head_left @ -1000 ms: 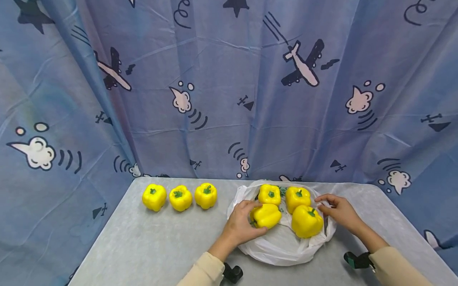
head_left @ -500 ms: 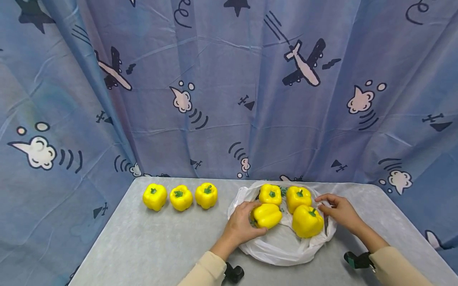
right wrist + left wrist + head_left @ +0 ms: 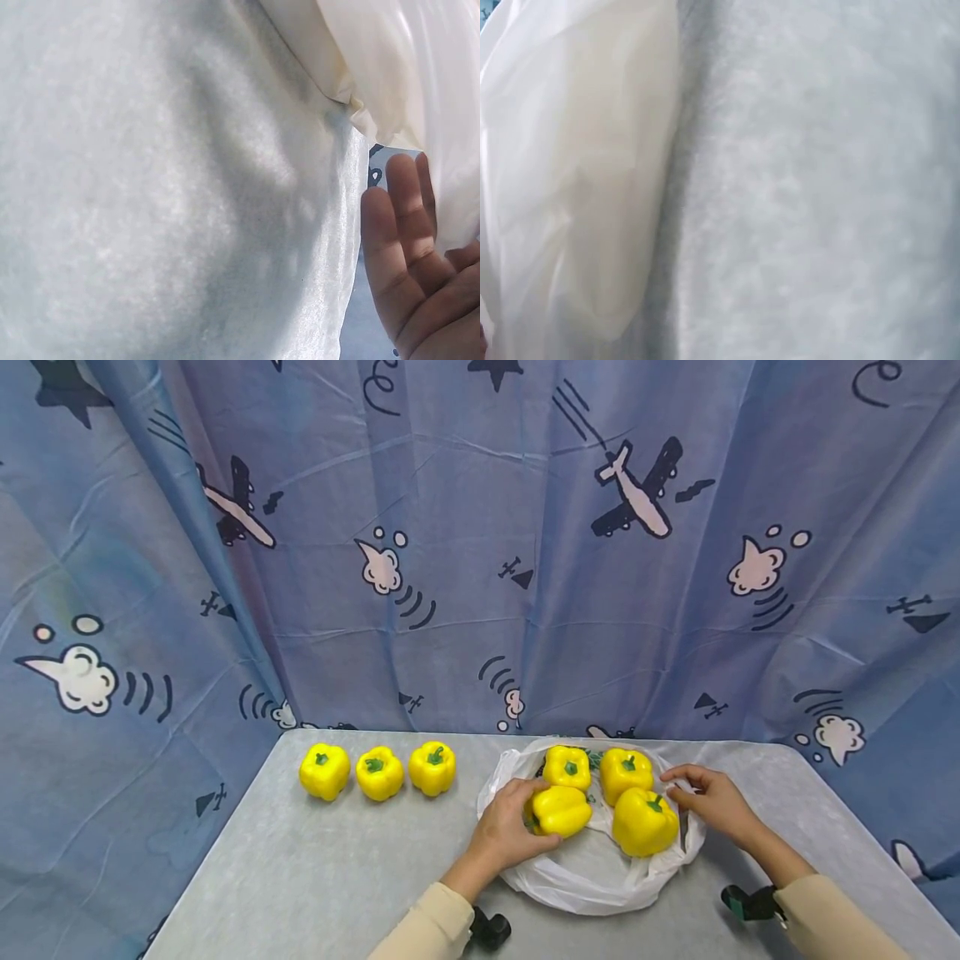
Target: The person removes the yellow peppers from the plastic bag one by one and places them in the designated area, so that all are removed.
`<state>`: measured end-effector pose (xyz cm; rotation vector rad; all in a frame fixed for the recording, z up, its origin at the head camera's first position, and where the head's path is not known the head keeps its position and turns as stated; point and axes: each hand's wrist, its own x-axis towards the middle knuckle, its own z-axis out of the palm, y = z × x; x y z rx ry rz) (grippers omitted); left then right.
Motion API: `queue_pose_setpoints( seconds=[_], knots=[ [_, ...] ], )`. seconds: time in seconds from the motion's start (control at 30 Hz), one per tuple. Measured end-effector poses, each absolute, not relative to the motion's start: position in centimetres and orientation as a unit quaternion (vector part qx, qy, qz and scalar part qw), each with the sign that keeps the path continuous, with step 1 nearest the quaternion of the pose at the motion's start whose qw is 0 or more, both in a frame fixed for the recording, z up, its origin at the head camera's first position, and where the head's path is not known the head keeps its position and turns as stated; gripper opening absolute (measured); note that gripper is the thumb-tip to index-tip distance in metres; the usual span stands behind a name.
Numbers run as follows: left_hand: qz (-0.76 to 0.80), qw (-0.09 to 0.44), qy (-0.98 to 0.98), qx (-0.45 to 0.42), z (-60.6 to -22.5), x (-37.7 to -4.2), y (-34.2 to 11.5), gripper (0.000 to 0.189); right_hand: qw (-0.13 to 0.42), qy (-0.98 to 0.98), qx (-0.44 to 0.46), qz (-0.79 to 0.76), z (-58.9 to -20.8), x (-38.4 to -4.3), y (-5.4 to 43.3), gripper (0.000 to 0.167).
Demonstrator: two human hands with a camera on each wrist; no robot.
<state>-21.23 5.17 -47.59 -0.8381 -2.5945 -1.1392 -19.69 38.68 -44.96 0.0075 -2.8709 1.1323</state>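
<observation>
My left hand (image 3: 506, 827) grips a yellow bell pepper (image 3: 562, 811) lying on its side at the left of a white plastic bag (image 3: 577, 893). Its thumb is at the near side and its fingers are at the far side. At the bag's right rim, my right hand (image 3: 712, 802) holds the plastic edge beside a large upright bell pepper (image 3: 645, 822). Two more bell peppers stand behind in the bag, one at left (image 3: 566, 767) and one at right (image 3: 626, 774). The right wrist view has the fingers (image 3: 381, 225) against the bag's outside (image 3: 390, 60). Only bag and table show clearly in the left wrist view.
Three yellow bell peppers stand in a row at the table's back left: a left one (image 3: 325, 772), a middle one (image 3: 379, 774) and a right one (image 3: 432, 769). The grey table (image 3: 337, 877) ends against a blue printed curtain (image 3: 450, 527).
</observation>
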Motion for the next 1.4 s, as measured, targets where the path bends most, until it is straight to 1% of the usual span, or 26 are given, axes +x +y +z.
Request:
queue_pose_setpoints(
  seconds=[0.13, 0.27, 0.47, 0.73, 1.07, 1.4],
  knots=[
    [-0.403, 0.081, -0.867, -0.283, -47.3, -21.2, 5.0, 0.068, 0.026, -0.930, 0.003, 0.365, -45.0, -19.7, 38.7, 0.030],
    [-0.423, 0.078, -0.856, -0.288, -47.1, -21.1, 4.9, 0.066, 0.024, -0.931, 0.002, 0.364, -44.9, -19.7, 38.7, 0.031],
    [-0.453, 0.076, -0.837, -0.298, -46.3, -20.9, 4.6, 0.066, 0.037, -0.934, 0.012, 0.354, -44.8, -19.7, 38.5, 0.028],
    [-0.478, 0.060, -0.823, -0.302, -45.0, -20.2, 3.8, 0.065, 0.035, -0.934, 0.014, 0.355, -44.6, -19.6, 38.3, 0.028],
    [-0.499, 0.068, -0.809, -0.304, -43.7, -19.6, 2.0, 0.061, 0.032, -0.935, 0.007, 0.352, -44.9, -19.7, 38.4, 0.030],
    [-0.500, 0.093, -0.813, -0.282, -43.2, -19.6, -0.9, 0.059, 0.032, -0.935, 0.003, 0.353, -44.8, -19.6, 38.3, 0.029]
  ],
)
